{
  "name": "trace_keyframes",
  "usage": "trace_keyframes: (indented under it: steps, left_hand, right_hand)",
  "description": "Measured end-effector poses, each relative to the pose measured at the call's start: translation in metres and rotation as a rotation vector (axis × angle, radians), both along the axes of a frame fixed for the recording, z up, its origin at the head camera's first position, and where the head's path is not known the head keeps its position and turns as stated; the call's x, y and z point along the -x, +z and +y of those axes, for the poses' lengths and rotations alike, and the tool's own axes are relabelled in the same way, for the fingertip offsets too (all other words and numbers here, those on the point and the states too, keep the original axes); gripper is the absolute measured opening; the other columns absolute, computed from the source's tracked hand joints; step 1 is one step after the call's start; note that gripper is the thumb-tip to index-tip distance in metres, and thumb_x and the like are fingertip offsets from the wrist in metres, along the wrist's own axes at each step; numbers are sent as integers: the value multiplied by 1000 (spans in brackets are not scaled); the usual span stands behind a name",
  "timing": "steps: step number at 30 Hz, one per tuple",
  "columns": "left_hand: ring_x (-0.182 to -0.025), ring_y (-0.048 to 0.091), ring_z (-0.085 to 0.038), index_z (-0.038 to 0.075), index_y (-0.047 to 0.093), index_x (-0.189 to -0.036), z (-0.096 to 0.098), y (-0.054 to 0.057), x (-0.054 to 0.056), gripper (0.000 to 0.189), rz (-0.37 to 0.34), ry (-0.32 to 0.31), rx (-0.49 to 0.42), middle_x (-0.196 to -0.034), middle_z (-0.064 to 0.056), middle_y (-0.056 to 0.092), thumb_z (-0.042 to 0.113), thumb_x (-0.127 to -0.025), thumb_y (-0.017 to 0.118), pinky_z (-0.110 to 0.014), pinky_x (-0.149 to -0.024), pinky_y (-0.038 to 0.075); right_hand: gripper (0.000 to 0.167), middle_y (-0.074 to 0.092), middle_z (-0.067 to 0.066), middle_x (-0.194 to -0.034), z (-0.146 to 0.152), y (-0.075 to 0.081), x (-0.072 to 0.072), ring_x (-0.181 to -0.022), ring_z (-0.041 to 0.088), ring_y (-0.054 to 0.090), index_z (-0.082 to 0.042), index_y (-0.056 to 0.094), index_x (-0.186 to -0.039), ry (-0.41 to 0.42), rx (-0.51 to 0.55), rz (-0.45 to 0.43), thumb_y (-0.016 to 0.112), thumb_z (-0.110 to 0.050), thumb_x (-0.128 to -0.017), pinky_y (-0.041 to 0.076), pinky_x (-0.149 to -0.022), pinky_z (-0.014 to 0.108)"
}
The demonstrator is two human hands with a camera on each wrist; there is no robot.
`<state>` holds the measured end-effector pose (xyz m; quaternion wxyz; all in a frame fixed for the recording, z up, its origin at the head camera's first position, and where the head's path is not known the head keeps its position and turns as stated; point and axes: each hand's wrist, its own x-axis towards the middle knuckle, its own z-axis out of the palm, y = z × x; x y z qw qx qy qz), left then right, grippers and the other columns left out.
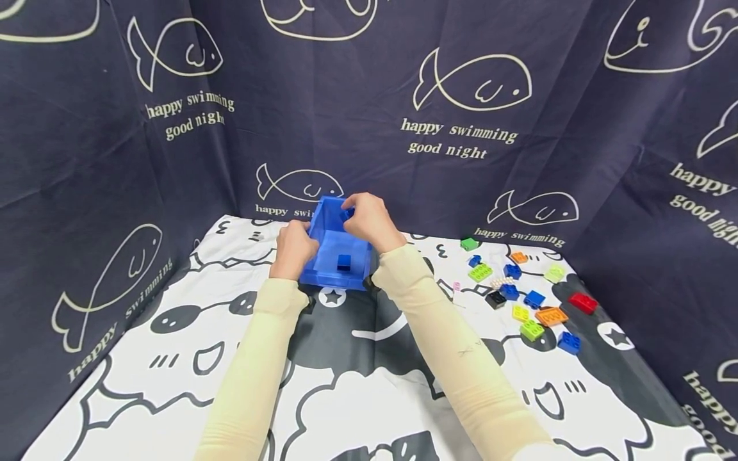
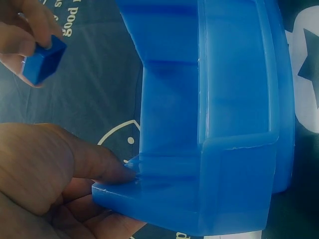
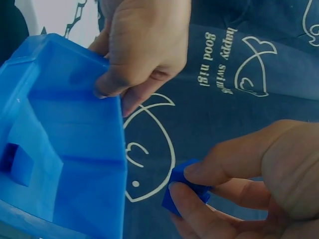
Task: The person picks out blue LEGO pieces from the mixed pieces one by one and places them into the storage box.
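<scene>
An open-fronted blue plastic bin (image 1: 332, 242) stands at the far middle of the cloth. My left hand (image 1: 292, 247) grips its left side wall, thumb on the inner face and fingers outside, as the left wrist view shows. Between the thumb and fingers of my right hand (image 1: 375, 221) is a blue toy brick (image 3: 173, 198), pinched above the bin and apart from its walls. A second blue brick (image 1: 343, 262) lies inside the bin, toward the near end.
Loose bricks in several colours lie scattered on the right, among them a red brick (image 1: 583, 303), an orange brick (image 1: 551, 316) and a black brick (image 1: 495, 299). A dark fish-print curtain (image 1: 369, 96) hangs behind the patterned cloth (image 1: 357, 416).
</scene>
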<state>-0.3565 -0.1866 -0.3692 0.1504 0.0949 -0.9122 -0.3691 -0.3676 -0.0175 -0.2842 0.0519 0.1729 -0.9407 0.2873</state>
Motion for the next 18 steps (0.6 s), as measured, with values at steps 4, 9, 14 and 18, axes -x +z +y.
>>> trace_keyframes:
  steps: [4,9,14,18]
  left_hand:
    - [-118,65,-45,0,62,-141,0,-1,2,55,-1,0,24,-132,-27,66,8,-86,62,-54,-97,52]
    - [-116,65,-46,1,63,-140,-1,-1,3,55,3,7,34,-130,-28,67,8,-85,63,-54,-97,53]
    - [-115,66,-45,2,63,-141,1,-3,3,56,0,-2,14,-129,-27,68,7,-85,64,-55,-95,53]
    - [-115,66,-45,2,63,-140,1,-2,3,56,11,-3,17,-128,-27,68,7,-85,65,-55,-95,53]
  right_hand:
    - [43,70,7,-128,-3,-6,4,-104,25,62,-10,73,-125,-8,-19,-14,68,-2,-83,54,-88,38]
    - [41,71,8,-127,-6,-13,8,-109,26,65,-10,73,-124,-18,-24,-39,70,-5,-83,55,-94,42]
    - [40,70,8,-127,-7,-20,13,-111,26,65,-8,73,-124,-32,-19,-68,71,-6,-84,54,-97,43]
    - [40,70,6,-125,-11,-24,17,-108,25,64,-9,72,-125,-42,-19,-93,71,-7,-85,55,-95,42]
